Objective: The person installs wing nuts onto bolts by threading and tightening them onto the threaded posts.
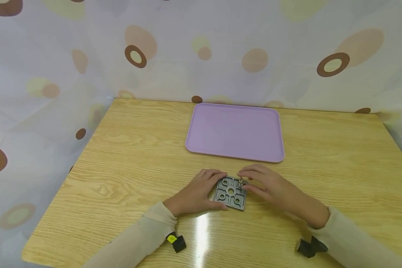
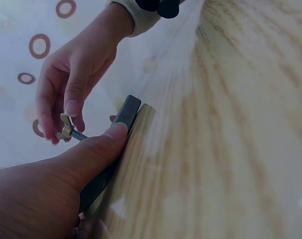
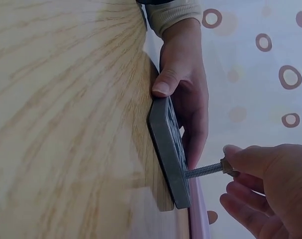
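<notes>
A square grey metal plate [image 1: 236, 195] with a round hole at its centre and more near its corners lies on the table. My left hand [image 1: 198, 192] holds it from the left, thumb at the near edge and fingertips at the far left corner. A brass wing nut [image 2: 67, 128] sits on a threaded bolt [image 3: 204, 171], which stands up from the plate's far right corner hole. Thumb and fingers of my right hand [image 1: 269, 183] pinch the wing nut at the top of the bolt. Bare thread shows between the nut and the plate in the right wrist view.
A lilac tray [image 1: 236, 132] lies behind the hands on the wooden table [image 1: 137, 149]. Patterned cloth [image 1: 227, 48] hangs along the back and left side. Black devices [image 1: 178, 242] are strapped to both wrists.
</notes>
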Motion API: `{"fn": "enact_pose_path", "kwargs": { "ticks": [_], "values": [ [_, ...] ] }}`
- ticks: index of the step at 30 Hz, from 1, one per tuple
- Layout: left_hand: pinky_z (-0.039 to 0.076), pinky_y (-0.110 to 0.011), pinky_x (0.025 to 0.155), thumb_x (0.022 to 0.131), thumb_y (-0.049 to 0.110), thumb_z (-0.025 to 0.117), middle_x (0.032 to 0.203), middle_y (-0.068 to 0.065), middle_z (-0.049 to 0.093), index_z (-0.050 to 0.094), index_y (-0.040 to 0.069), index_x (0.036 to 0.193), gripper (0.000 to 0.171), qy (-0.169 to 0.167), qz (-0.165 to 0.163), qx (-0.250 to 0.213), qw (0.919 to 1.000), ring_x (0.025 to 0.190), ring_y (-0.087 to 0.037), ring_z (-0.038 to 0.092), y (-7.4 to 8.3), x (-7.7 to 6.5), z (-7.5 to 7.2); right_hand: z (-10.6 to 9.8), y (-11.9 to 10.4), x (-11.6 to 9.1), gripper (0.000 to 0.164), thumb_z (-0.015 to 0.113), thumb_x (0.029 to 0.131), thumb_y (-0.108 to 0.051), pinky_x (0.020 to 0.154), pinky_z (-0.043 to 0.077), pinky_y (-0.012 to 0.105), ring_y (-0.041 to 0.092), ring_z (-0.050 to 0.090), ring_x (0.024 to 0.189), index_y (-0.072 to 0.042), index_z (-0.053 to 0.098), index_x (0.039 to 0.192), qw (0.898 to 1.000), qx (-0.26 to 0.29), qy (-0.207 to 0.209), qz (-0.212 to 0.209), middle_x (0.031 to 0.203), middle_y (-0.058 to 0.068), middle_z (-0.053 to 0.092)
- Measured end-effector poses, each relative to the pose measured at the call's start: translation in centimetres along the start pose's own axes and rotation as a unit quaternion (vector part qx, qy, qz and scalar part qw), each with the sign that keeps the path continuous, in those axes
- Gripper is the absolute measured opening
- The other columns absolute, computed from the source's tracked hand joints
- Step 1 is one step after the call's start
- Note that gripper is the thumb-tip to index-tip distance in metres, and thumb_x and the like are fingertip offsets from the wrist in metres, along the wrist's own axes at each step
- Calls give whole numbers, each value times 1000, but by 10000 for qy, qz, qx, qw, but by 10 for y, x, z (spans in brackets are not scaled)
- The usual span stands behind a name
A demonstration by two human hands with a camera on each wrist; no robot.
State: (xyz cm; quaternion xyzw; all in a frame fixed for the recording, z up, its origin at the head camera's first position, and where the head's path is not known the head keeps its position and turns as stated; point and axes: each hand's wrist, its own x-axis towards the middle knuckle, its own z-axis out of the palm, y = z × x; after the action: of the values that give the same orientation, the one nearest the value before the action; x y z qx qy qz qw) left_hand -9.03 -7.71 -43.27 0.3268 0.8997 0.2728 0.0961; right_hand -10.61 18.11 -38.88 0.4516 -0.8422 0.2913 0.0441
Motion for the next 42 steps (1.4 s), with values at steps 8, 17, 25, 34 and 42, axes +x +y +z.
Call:
{"fn": "enact_pose_path", "kwargs": {
  "ticks": [8,17,25,34,42],
  "values": [
    [30,-33,103,75,69,58,142,3,31,25,16,147,96,18,30,41,10000,123,-11,28,0,1,1,-2,1,-1,31,69,83,-10,89,44,24,11,54,105,-6,63,113,9999,-63,135,-17,113,-3,58],
    [29,-33,103,75,66,61,142,3,31,27,15,147,95,71,23,46,10000,123,-12,29,2,0,-1,-6,2,-1,33,70,77,4,88,43,21,14,56,100,-8,65,107,9988,-182,395,-241,107,-3,61],
    [31,-33,101,74,68,60,142,4,31,26,18,147,95,75,3,23,10000,122,-12,29,1,0,-1,-8,2,-3,34,71,73,8,86,41,14,16,59,95,-7,66,104,9977,-52,570,-358,103,-1,63],
    [30,-33,102,74,68,60,142,5,31,26,18,147,95,72,9,-11,10000,122,-11,29,1,0,0,-7,3,-6,31,71,74,8,83,43,13,13,61,90,-9,68,99,9979,53,539,-355,98,-3,65],
    [32,-34,101,73,69,60,143,5,30,26,19,147,95,51,-40,-52,10000,123,-11,29,2,-1,-1,-5,3,-8,24,69,79,1,85,43,16,10,57,97,-11,67,100,9991,97,354,-191,103,-6,62]
  ]
}}
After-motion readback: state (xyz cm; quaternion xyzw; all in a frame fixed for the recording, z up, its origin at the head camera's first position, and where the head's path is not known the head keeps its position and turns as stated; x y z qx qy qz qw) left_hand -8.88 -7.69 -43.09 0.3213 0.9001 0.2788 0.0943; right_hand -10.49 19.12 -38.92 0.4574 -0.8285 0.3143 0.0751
